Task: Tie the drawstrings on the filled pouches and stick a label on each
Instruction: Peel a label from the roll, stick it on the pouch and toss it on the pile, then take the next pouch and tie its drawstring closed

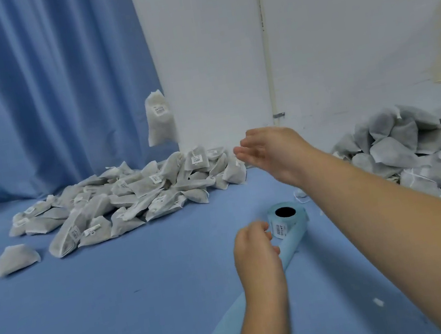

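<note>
Two heaps of pouches lie on the blue tabletop (pixel 119 298), a labelled heap (pixel 120 200) on our left and an unlabelled heap (pixel 412 148) on our right, each dozens strong and too tangled to count, plus one stray pouch (pixel 14 258) and one labelled pouch (pixel 159 121) in mid-air above the left heap. We judge them light, soft and lumpy, best pinched at the drawstring neck. One label roll (pixel 288 216) stands near us. Our right hand (pixel 272 155) hangs with fingers loosely spread, holding nothing; our left hand (pixel 255 250) curls at the roll, and whether it is pinching a label we cannot tell.
</note>
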The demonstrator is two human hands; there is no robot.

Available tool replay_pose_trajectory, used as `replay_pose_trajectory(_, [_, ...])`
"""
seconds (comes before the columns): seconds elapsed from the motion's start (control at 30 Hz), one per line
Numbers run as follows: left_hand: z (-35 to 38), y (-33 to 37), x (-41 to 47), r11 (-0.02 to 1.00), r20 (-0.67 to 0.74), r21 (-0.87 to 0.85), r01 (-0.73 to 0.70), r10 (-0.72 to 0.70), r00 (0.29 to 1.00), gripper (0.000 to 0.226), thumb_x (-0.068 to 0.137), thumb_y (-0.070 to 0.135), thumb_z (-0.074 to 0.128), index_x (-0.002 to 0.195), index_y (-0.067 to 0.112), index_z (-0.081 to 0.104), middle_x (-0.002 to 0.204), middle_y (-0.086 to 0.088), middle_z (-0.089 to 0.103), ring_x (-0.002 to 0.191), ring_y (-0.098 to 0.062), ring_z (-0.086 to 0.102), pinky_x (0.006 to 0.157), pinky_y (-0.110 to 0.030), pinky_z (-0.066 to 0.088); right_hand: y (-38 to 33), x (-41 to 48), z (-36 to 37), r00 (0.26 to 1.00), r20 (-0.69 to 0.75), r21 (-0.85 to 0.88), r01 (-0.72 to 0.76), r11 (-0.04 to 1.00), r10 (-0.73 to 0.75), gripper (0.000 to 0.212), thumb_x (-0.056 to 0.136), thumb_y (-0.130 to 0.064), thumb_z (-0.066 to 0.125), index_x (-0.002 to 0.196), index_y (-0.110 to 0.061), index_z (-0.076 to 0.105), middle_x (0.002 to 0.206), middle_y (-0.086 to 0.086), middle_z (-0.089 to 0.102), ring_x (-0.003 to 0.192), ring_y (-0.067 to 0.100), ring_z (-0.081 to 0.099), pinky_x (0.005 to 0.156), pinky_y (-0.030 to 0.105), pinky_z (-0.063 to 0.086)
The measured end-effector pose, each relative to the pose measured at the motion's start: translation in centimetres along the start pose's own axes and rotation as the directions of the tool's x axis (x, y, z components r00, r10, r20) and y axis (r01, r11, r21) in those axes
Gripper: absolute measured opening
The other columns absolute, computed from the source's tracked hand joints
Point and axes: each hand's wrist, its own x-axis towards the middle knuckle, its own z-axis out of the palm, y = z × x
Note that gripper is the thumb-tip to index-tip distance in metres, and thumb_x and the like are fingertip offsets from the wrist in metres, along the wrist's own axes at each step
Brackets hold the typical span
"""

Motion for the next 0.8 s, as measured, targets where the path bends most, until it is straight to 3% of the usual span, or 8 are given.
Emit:
replay_pose_trajectory(0.07, [-0.1, -0.9, 0.3, 0.817, 0.091, 0.509, -0.271, 0.262, 0.961, 0.01, 0.091, 0.029, 0.053, 0.097, 0.024, 0.059, 0.103, 0.01, 0.059, 0.095, -0.012, 0.058, 0.078, -0.028, 0.044, 0.2, 0.5, -2.6, 0.999, -0.036, -0.426, 0.022, 0.904, -0.041, 0.014, 0.087, 0.007, 0.056, 0.088, -0.002, 0.065, 0.093, 0.016, 0.064, 0.066, 0.018, 0.066, 0.066, 0.027, 0.059])
replay_pose_trajectory(0.13, [-0.1, -1.9, 1.0, 0.444, 0.232, 0.816, -0.371, 0.336, 0.913, 0.026, 0.093, 0.037, 0.048, 0.118, 0.029, 0.053, 0.121, 0.009, 0.049, 0.117, -0.015, 0.048, 0.092, -0.032, 0.038, 0.5, 0.9, -6.1, 0.997, 0.025, -0.882, 0.056, 0.468, -0.072, 0.025, 0.087, 0.006, 0.052, 0.086, -0.014, 0.067, 0.097, 0.006, 0.067, 0.073, 0.014, 0.063, 0.067, 0.026, 0.053])
replay_pose_trajectory(0.2, [0.1, -2.5, 1.5, 0.228, 0.277, 0.91, -0.346, 0.287, 0.917, 0.037, 0.095, 0.04, 0.044, 0.129, 0.027, 0.046, 0.128, 0.005, 0.046, 0.122, -0.019, 0.043, 0.094, -0.036, 0.034, 0.7, 0.7, -9.4, 0.993, 0.108, -0.994, 0.108, 0.022, 0.04, 0.035, 0.086, 0.005, 0.05, 0.105, -0.018, 0.068, 0.11, -0.002, 0.064, 0.092, 0.011, 0.057, 0.076, 0.02, 0.042])
replay_pose_trajectory(0.27, [0.1, -2.7, 1.9, 0.16, 0.275, 0.935, -0.317, 0.235, 0.932, 0.038, 0.096, 0.04, 0.043, 0.13, 0.025, 0.046, 0.13, 0.004, 0.049, 0.123, -0.021, 0.045, 0.092, -0.038, 0.035, 1.3, 0.6, -12.4, 0.98, 0.135, -0.975, 0.157, -0.155, 0.144, 0.041, 0.085, 0.004, 0.049, 0.111, -0.024, 0.066, 0.109, -0.009, 0.058, 0.097, 0.01, 0.051, 0.075, 0.009, 0.034])
replay_pose_trajectory(0.37, [0.0, -2.9, 2.5, 0.156, 0.258, 0.945, -0.288, 0.189, 0.948, 0.03, 0.097, 0.037, 0.041, 0.122, 0.026, 0.052, 0.124, 0.005, 0.056, 0.117, -0.021, 0.05, 0.088, -0.036, 0.036, 2.2, 0.3, -14.8, 0.97, 0.162, -0.968, 0.192, -0.159, 0.18, 0.041, 0.087, 0.002, 0.049, 0.111, -0.029, 0.064, 0.094, -0.011, 0.044, 0.083, 0.008, 0.044, 0.064, 0.005, 0.033])
replay_pose_trajectory(0.47, [-0.1, -2.6, 2.7, 0.203, 0.244, 0.941, -0.272, 0.151, 0.958, 0.022, 0.093, 0.027, 0.039, 0.099, 0.022, 0.059, 0.104, 0.004, 0.063, 0.096, -0.022, 0.056, 0.078, -0.032, 0.037, 3.5, 0.3, -15.5, 0.943, 0.184, -0.931, 0.257, -0.257, 0.278, 0.064, 0.089, 0.0, 0.046, 0.145, -0.031, 0.039, 0.126, 0.002, 0.04, 0.117, 0.019, 0.046, 0.1, 0.027, 0.038])
replay_pose_trajectory(0.53, [-0.1, -2.3, 2.6, 0.226, 0.238, 0.936, -0.27, 0.161, 0.958, 0.018, 0.09, 0.026, 0.04, 0.088, 0.02, 0.056, 0.094, 0.004, 0.061, 0.084, -0.022, 0.053, 0.075, -0.032, 0.039, 4.2, 0.5, -15.2, 0.927, 0.215, -0.91, 0.304, -0.281, 0.308, 0.068, 0.091, -0.002, 0.043, 0.148, -0.037, 0.031, 0.136, 0.005, 0.037, 0.123, 0.025, 0.045, 0.101, 0.034, 0.039])
replay_pose_trajectory(0.8, [0.1, -1.6, 2.2, 0.31, 0.231, 0.9, -0.305, 0.255, 0.939, 0.022, 0.088, 0.031, 0.045, 0.069, 0.021, 0.04, 0.077, 0.005, 0.052, 0.071, -0.02, 0.047, 0.07, -0.034, 0.039, 5.1, 2.3, -13.3, 0.907, 0.241, -0.901, 0.341, -0.267, 0.346, 0.064, 0.087, 0.003, 0.039, 0.136, -0.037, 0.046, 0.121, 0.006, 0.045, 0.106, 0.03, 0.054, 0.092, 0.045, 0.046])
